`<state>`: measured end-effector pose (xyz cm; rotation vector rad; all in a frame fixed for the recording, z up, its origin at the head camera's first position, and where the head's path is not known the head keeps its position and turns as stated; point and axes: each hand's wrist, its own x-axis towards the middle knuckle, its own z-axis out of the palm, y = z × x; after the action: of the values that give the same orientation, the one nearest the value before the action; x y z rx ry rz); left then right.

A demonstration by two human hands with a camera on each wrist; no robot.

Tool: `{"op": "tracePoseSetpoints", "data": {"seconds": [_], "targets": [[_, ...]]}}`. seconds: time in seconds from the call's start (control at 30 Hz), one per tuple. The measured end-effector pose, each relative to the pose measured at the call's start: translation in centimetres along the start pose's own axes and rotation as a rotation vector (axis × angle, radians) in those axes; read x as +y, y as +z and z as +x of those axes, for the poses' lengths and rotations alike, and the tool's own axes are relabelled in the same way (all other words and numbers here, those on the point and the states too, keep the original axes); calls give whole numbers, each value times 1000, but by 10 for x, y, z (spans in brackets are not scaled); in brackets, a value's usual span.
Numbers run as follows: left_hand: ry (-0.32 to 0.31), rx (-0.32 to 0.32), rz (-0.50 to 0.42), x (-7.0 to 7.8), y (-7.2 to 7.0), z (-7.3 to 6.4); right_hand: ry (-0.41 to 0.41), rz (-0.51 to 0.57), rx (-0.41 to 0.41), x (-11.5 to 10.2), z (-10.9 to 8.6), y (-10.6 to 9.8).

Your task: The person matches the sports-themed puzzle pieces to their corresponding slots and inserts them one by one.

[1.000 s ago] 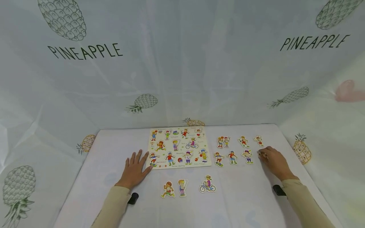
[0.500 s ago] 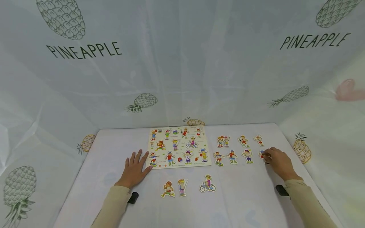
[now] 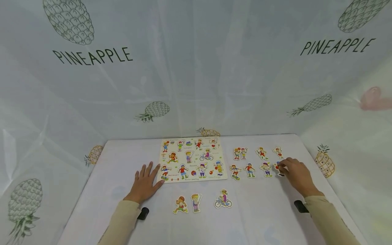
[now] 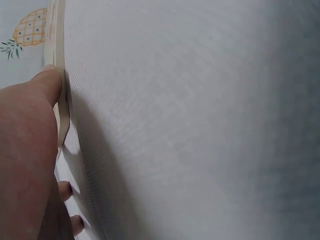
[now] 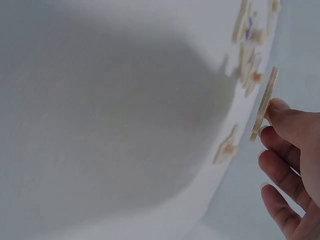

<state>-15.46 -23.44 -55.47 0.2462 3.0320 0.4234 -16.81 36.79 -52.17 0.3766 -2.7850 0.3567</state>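
Observation:
My left hand (image 3: 144,182) lies with spread fingers at the left edge of a puzzle board (image 3: 223,166) printed with sporting children. Its thumb touches the board's front left corner, also seen in the left wrist view beside the board's edge (image 4: 61,112). At the right, my right hand (image 3: 295,175) pinches a wooden puzzle piece (image 3: 279,169) of a child in blue headgear, its lower part hidden behind the fingers. In the right wrist view, thumb and forefinger hold that puzzle piece (image 5: 265,102) edge-on, raised off the tabletop.
Several puzzle pieces lie right of the board, including a batter (image 3: 266,169) and a tennis player (image 3: 278,152). Nearer me lie a runner (image 3: 180,205), a golfer (image 3: 196,203) and a cyclist (image 3: 223,199). A patterned cloth wall (image 3: 196,85) stands behind the table.
The pinched piece has turned from its plain back to its printed face. My right hand shifted slightly right, then back left toward the batter piece. The left hand stays put.

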Motion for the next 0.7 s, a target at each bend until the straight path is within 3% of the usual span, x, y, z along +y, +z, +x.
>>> {"op": "tracePoseSetpoints", "data": {"seconds": [0.3, 0.7], "targets": [[-10, 6, -5, 4, -4, -2, -139, 9, 111, -32, 15, 0], [-13, 4, -8, 5, -5, -3, -278, 30, 133, -92, 39, 4]]}}
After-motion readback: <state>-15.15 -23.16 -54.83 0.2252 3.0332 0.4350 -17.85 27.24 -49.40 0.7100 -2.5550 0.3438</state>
